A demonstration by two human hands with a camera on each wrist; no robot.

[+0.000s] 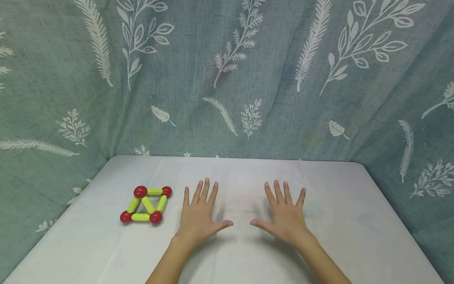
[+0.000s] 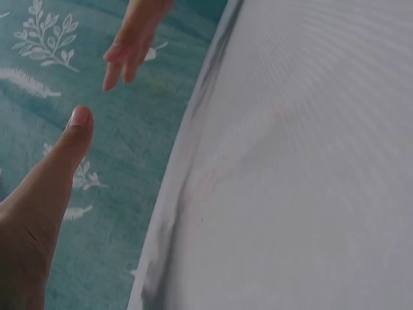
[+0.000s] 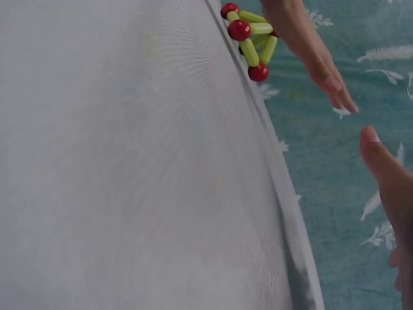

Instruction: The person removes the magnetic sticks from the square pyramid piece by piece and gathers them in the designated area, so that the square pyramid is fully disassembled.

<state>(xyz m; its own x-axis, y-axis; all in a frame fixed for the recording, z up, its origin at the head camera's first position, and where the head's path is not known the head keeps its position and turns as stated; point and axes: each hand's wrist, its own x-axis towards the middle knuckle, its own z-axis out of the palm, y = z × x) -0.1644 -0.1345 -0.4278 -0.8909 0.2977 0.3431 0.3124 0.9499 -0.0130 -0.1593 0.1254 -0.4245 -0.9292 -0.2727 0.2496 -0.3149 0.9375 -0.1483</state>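
Note:
Over the middle of the white table (image 1: 227,260), my left hand (image 1: 198,221) is held palm down with its fingers straight and spread, holding nothing. My right hand (image 1: 287,221) mirrors it a short way to the right, thumb pointing toward the left thumb, also holding nothing. Shadows fall on the cloth beneath both hands. Left of the left hand stands a magnetic ball-and-stick structure (image 1: 140,217), made of red balls joined by yellow-green rods. From the right wrist view the structure (image 3: 251,39) looks three-dimensional, rising off the table. Neither hand touches it.
A green-blue cloth (image 1: 198,126) with white leaf prints hangs behind the table and along both sides. The white table covering has faint creases and rounded far corners.

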